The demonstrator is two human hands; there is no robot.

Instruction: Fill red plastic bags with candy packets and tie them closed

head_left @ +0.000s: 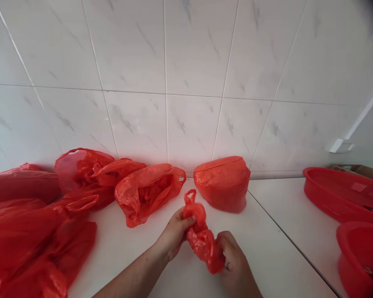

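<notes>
A crumpled red plastic bag [202, 242] is stretched between my two hands above the white tabletop. My left hand [177, 231] pinches its upper part, with the thumb across the front and a small handle loop sticking up. Lower down, the fingers of my right hand [233, 260] are closed around the bunched other end. Just beyond my hands stands a fuller, folded-over red bag [222, 186] against the wall. An open, slumped red bag [151, 190] lies to the left of my hands, its handle towards the wall.
More red plastic bags [25, 231] are heaped along the left side. Two red plastic basins, a wide one [329, 198] and a smaller one [348, 256], stand at the right, with a cardboard box [360, 170] behind. A seam [286, 234] crosses the table before the tiled wall [192, 124].
</notes>
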